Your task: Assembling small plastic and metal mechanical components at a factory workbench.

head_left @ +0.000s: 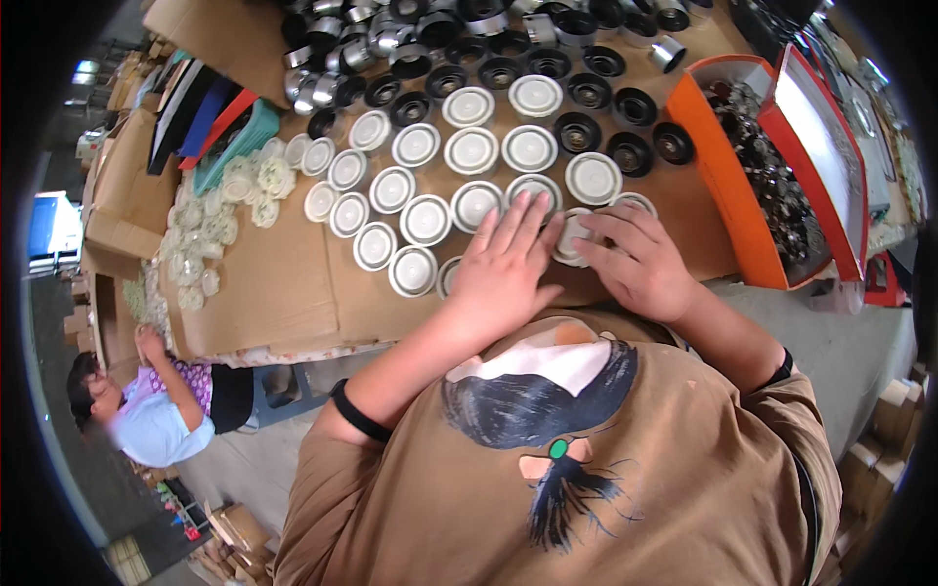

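Observation:
Many round pieces with white ringed tops (471, 151) stand close together on the brown cardboard tabletop in front of me. My left hand (500, 262) lies palm down, its fingers stretched over the near white tops. A white-topped piece (570, 237) sits between my two hands. My right hand (637, 259) is bent over that piece's right side, fingers apart, with the fingertips at its edge. Whether it presses on the piece I cannot tell. Behind the white tops are rows of open black round cups (576, 133), several with silvery rims.
Translucent plastic parts (200, 230) lie heaped at the left, near a teal tray (234, 142). An orange box (718, 186) of small shiny dark metal parts stands at the right. At far left, another person (161, 405) sits by the table's edge.

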The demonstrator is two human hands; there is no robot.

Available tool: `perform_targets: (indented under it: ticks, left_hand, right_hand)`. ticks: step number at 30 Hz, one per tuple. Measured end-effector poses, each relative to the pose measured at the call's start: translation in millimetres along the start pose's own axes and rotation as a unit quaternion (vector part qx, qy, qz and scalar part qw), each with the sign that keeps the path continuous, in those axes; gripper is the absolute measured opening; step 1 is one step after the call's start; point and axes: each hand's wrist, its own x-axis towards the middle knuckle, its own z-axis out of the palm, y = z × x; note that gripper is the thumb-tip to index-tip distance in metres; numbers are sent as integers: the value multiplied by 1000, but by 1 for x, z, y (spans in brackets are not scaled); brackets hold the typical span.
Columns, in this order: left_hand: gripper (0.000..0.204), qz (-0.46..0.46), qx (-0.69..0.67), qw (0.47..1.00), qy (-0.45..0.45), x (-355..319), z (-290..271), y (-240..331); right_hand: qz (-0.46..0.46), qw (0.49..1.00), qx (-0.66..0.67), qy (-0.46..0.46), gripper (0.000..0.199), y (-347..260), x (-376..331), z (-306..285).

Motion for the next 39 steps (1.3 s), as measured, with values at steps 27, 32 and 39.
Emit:
perform_targets:
  ticks: [27, 32, 39]
  left_hand:
    - [90, -495, 63, 847, 183, -81, -20, -335]
    - [75, -418, 202, 862, 205, -114, 5, -358]
    - [83, -486, 108, 851, 170, -64, -12, -319]
  right_hand:
    - [25, 999, -24, -9, 23, -3, -14, 12]
    - [53, 998, 4, -18, 51, -14, 19, -5]
    - [24, 996, -27, -76, 50, -7, 9, 15]
